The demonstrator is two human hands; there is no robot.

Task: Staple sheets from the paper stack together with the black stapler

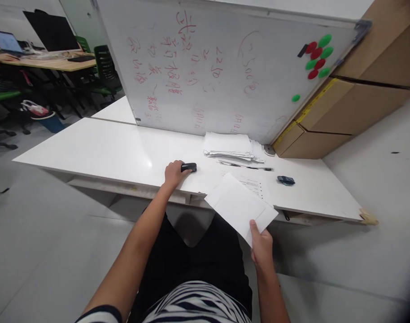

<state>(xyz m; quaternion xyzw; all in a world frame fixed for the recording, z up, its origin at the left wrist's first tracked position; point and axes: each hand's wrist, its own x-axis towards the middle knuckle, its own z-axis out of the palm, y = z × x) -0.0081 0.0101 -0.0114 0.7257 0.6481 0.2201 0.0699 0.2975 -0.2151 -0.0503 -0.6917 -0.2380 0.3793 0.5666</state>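
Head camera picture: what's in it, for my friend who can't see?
A person's left hand holds a black object, perhaps a stapler, on a white table while the right hand holds white paper. Behind them, a stack of paper sits before a whiteboard with red writing.

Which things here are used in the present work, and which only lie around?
Apparently in use: white paper, in the right hand; black stapler-like tool, in the left hand.
Apparently just lying about: small dark object, cardboard boxes, blue bin.
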